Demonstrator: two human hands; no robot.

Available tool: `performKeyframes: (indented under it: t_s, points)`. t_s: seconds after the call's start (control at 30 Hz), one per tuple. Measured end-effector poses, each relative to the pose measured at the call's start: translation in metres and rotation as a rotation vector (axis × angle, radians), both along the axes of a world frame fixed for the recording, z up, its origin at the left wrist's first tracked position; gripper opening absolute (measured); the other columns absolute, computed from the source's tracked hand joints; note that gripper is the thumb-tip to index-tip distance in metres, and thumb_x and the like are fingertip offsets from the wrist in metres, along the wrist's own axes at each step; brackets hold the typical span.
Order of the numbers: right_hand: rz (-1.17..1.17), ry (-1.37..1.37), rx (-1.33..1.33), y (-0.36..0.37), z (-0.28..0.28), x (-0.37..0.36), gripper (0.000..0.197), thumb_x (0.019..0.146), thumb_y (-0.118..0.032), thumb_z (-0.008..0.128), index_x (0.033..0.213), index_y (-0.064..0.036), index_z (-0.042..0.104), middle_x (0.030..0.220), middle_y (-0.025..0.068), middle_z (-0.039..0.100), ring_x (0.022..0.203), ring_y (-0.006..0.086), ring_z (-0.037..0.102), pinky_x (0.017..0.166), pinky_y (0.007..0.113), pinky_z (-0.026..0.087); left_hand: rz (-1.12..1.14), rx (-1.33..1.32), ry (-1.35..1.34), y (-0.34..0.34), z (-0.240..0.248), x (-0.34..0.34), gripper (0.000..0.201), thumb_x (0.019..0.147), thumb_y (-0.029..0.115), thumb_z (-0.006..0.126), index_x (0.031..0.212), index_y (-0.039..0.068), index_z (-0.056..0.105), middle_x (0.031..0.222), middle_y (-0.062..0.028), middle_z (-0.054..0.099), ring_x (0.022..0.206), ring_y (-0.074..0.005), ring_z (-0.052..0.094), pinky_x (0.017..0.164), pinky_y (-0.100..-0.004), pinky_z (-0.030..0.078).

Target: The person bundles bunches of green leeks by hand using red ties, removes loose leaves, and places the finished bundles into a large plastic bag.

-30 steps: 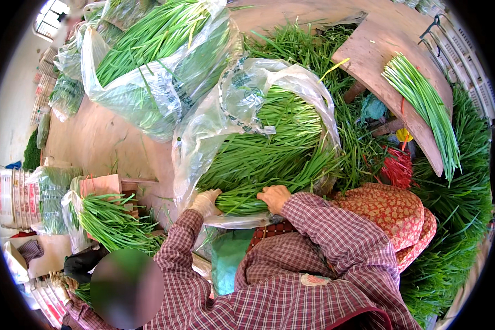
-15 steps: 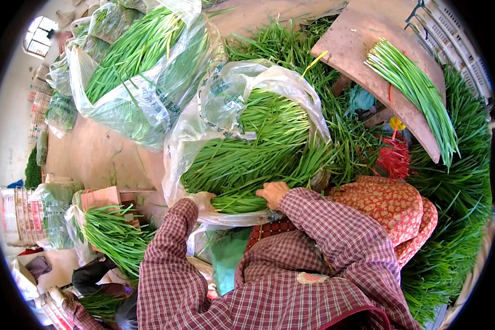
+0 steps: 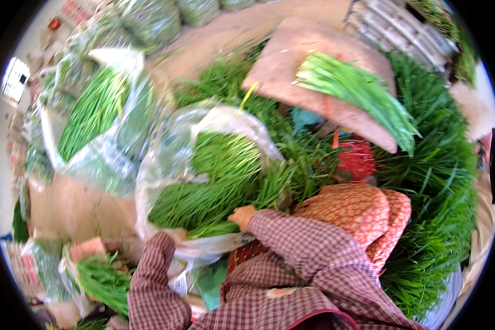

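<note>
A clear plastic bag (image 3: 143, 206) stands open in front of me, filled with long garlic chives (image 3: 203, 201) laid in bundles. My right hand (image 3: 242, 216) is at the bag's near right edge, its fingers curled against the chives there. At the near left rim my left hand (image 3: 177, 235) is mostly covered by plastic and sleeve; its fingers do not show. The picture is somewhat blurred.
A loose bundle of chives (image 3: 357, 91) lies on a wooden board (image 3: 275, 60) at the right, above red ties (image 3: 356, 159). A large heap of chives (image 3: 434, 220) fills the right side. Another filled bag (image 3: 93, 170) stands at the left. Stacked crates (image 3: 396, 33) are at the far right.
The view has swung up and to the right, so bags and board appear shifted leftward. Both hands stay at the near rim of the same bag.
</note>
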State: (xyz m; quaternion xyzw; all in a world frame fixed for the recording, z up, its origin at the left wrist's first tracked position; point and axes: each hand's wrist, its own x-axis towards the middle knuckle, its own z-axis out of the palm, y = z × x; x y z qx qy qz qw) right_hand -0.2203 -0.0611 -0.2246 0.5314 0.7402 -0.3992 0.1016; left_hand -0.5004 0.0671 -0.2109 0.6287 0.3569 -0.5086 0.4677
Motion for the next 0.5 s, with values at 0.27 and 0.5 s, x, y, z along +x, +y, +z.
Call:
performKeyframes:
  t_s: [0.27,0.5]
  points:
    - [-0.027,-0.362,-0.077,0.048,0.102,0.012,0.053,0.082,-0.02,0.068,0.131,-0.0114,0.049,0.122,0.0123,0.052,0.111,0.028,0.049,0.095,0.045,0.03,0.159,-0.095,-0.056,0.007,0.028,-0.001,0.086,0.076,0.039,0.074,0.137,-0.006,0.035,0.139,-0.0178,0.045,0.12,-0.0277,0.048,0.103,-0.0345,0.036]
    - [-0.096,0.116,0.358,0.038,0.139,0.004,0.119,0.057,-0.048,0.084,0.149,-0.0156,0.016,0.139,0.0109,0.039,0.129,0.0281,0.037,0.108,0.048,0.027,0.322,-0.065,-0.084,0.025,0.094,0.042,0.08,0.067,0.037,0.081,0.126,-0.006,0.05,0.115,-0.0147,0.061,0.104,-0.0242,0.056,0.092,-0.0331,0.043]
